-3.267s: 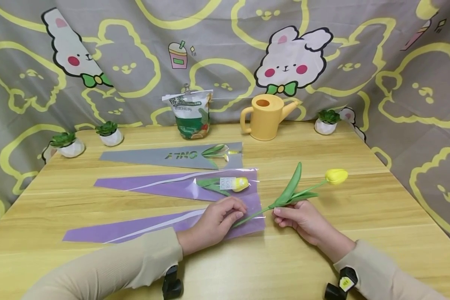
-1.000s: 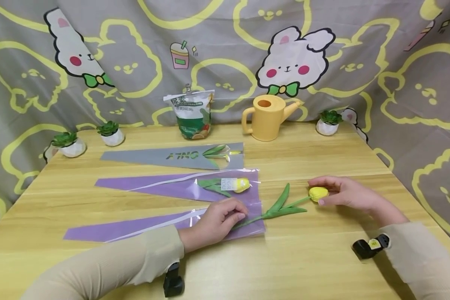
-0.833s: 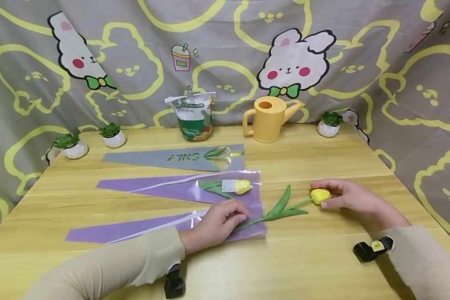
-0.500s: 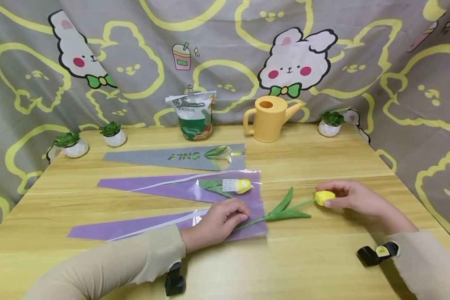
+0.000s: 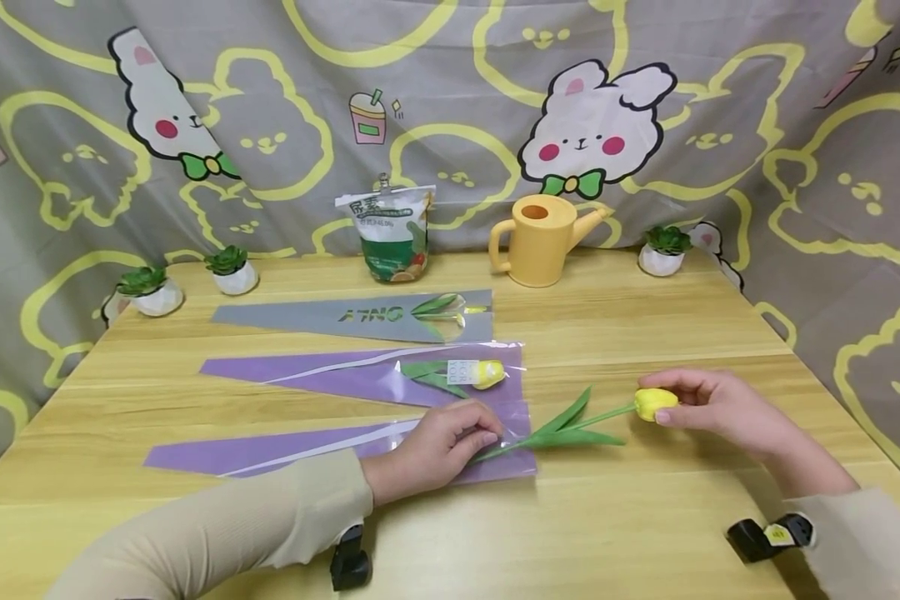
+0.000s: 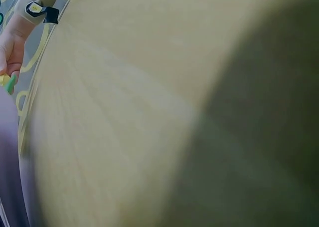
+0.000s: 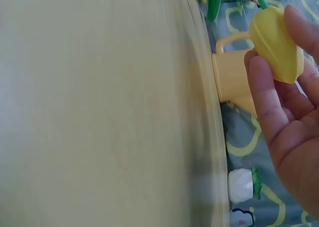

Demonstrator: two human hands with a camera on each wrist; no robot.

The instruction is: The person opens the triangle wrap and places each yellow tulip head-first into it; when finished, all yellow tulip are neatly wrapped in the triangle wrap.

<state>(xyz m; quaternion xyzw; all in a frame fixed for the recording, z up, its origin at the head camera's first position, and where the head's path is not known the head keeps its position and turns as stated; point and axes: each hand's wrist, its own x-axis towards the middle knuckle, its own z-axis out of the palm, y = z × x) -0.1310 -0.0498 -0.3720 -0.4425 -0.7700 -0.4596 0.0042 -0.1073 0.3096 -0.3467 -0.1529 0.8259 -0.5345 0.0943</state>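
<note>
In the head view my right hand (image 5: 735, 417) pinches the yellow head of an artificial tulip (image 5: 656, 405) between thumb and fingertips. The right wrist view shows the same tulip (image 7: 274, 42) up close. Its green stem slants left past two long leaves, and its lower end overlaps the open end of the nearest purple flower sleeve (image 5: 270, 446). There my left hand (image 5: 437, 442) pinches the film at the sleeve's mouth, fingers curled, its forearm covering part of the sleeve. My left fingers are out of the left wrist view, which shows mostly wood tabletop.
Behind lie another purple sleeve (image 5: 360, 377) with a tulip inside and a grey sleeve (image 5: 300, 319), also filled. Along the back stand a yellow watering can (image 5: 543, 246), a clipped bag (image 5: 393, 237) and small potted succulents (image 5: 662, 252). A patterned curtain (image 5: 450, 83) closes the rear.
My right hand has moved from the tulip's stem to its flower head, and has since drifted slightly right and nearer me with it. My left hand stays at the sleeve's mouth.
</note>
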